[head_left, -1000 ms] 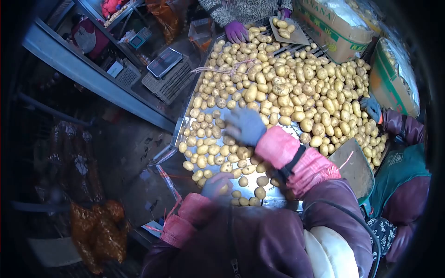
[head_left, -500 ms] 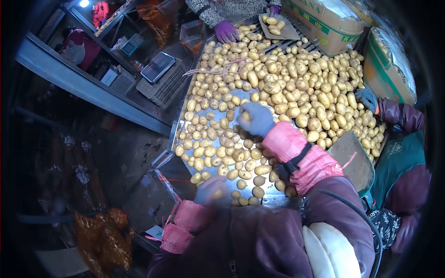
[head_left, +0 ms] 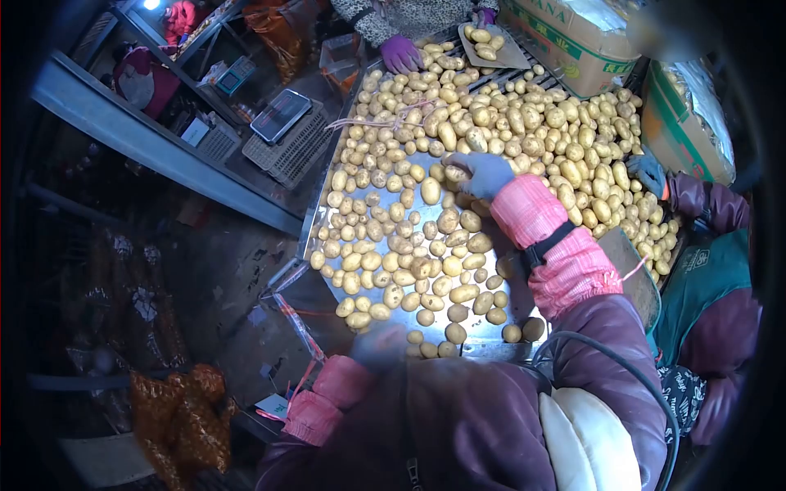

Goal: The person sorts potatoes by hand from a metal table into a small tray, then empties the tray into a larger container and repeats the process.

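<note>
Many potatoes (head_left: pixel 442 254) lie over a metal table (head_left: pixel 496 329), piled thickly at the back and right and scattered in the near part. My right hand (head_left: pixel 485 175), in a grey-blue glove, reaches over the middle of the table at the edge of the pile. Its fingers are curled round a potato (head_left: pixel 455 173). Close to my body at the near left edge, my left hand (head_left: pixel 381 345) is smeared by motion, and its fingers cannot be made out. Several loose potatoes lie just beyond it.
Across the table is a co-worker's purple-gloved hand (head_left: pixel 401 54) beside a scoop (head_left: pixel 501 51) of potatoes. Another co-worker's gloved hand (head_left: pixel 648 173) touches the pile at right. Cardboard boxes (head_left: pixel 565 47) stand behind. A scale (head_left: pixel 281 114) and orange sacks (head_left: pixel 182 425) are at left.
My right hand has moved right and slightly away from me. My left hand has shifted slightly nearer to my body. Several potatoes near the table's middle and near edge lie in different places.
</note>
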The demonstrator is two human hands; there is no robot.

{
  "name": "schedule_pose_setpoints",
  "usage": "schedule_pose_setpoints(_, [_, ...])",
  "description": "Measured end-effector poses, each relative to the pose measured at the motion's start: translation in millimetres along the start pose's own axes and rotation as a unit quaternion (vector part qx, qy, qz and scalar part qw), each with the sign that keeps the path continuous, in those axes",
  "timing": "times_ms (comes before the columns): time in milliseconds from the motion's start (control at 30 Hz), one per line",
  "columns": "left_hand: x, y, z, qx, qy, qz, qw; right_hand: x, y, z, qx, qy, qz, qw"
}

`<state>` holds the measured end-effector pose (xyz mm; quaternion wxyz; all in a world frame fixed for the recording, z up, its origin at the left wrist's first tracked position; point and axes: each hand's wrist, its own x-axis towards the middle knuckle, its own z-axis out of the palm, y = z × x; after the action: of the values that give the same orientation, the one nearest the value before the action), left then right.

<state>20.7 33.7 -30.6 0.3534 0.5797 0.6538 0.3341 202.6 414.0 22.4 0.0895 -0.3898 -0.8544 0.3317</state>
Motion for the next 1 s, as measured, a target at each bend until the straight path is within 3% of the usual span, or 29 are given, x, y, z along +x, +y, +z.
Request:
schedule_pose_setpoints(33, [0.5,3.1,-3.1,0.023,-0.01,-0.016,1.0,1.2,7.9,11.9,0.153,-0.007,0.0,0.988])
schedule_pose_setpoints(67, [1.9,6.0,-4.7,0.046,-0.011,-0.015,0.999,-5.0,12.2,32.6,0.401,0.035,-0.046,0.914])
schedule_pose_setpoints(167, [-1.7,7.6,-1.0,0.081,-0.005,-0.016,0.997,-63.8,-55.4,17.9,0.633,0.01,0.055,0.772])
schedule_pose_setpoints(233, [-2.2,-0.9,3.3,0.06,0.014,-0.015,0.998,-72.5,-52.5,38.4,0.765,-0.044,0.056,0.64])
schedule_pose_setpoints(267, [-2.7,-0.9,4.3,0.061,0.011,-0.016,0.998,-84.1,-57.2,44.9,0.814,-0.045,0.135,0.563])
schedule_pose_setpoints(300, [-1.6,1.0,4.7,0.061,0.006,-0.017,0.998,-100.4,-75.5,38.4,0.805,-0.031,0.127,0.579])
schedule_pose_setpoints(400, [-1.0,4.2,5.0,0.022,-0.009,-0.053,0.998,-124.8,-78.1,59.1,0.855,-0.034,0.121,0.503])
schedule_pose_setpoints(433, [-0.3,4.3,5.1,0.004,-0.018,-0.068,0.997,-138.1,-77.6,64.0,0.84,-0.043,0.134,0.525])
schedule_pose_setpoints(500, [-4.1,-8.8,9.4,0.003,-0.017,-0.042,0.999,-169.0,-81.7,63.9,0.853,-0.129,0.099,0.496])
schedule_pose_setpoints(567, [4.9,-5.3,9.5,0.048,-0.046,-0.028,0.997,-192.4,-87.4,79.8,0.824,-0.017,0.198,0.53])
schedule_pose_setpoints(633, [8.7,13.6,1.0,0.15,-0.097,-0.037,0.983,-219.3,-101.2,78.9,0.8,0.033,0.146,0.582])
schedule_pose_setpoints(667, [9.5,11.6,1.7,0.135,-0.104,-0.045,0.984,-233.5,-98.2,81.0,0.787,0.071,0.163,0.59])
schedule_pose_setpoints(700, [9.4,5.7,2.1,0.119,-0.117,-0.044,0.985,-248.2,-103.3,80.6,0.776,0.104,0.184,0.594])
schedule_pose_setpoints(767, [9.9,-13.9,5.7,0.088,-0.141,-0.049,0.985,-279.9,-94.3,74.7,0.794,0.157,0.193,0.554])
schedule_pose_setpoints(800, [8.8,-24.1,9.8,0.087,-0.135,-0.03,0.987,-297.5,-114.5,53.7,0.825,0.205,0.18,0.495])
schedule_pose_setpoints(833, [6.4,-35.0,14.3,0.085,-0.127,-0.01,0.988,-316.6,-114.6,41.9,0.747,0.286,0.168,0.575])
schedule_pose_setpoints(900, [11.3,-39.0,11.3,0.085,-0.134,0.013,0.987,-359.1,-108.2,11.7,0.702,0.375,0.046,0.603])
schedule_pose_setpoints(933, [12.2,-37.8,10.5,0.09,-0.153,0.008,0.984,-369.5,-100.9,5.3,0.734,0.335,-0.014,0.59])
schedule_pose_setpoints(1000, [17.4,-28.5,6.6,0.117,-0.195,0.001,0.974,-379.2,-111.9,6.4,0.724,0.358,0.014,0.589])
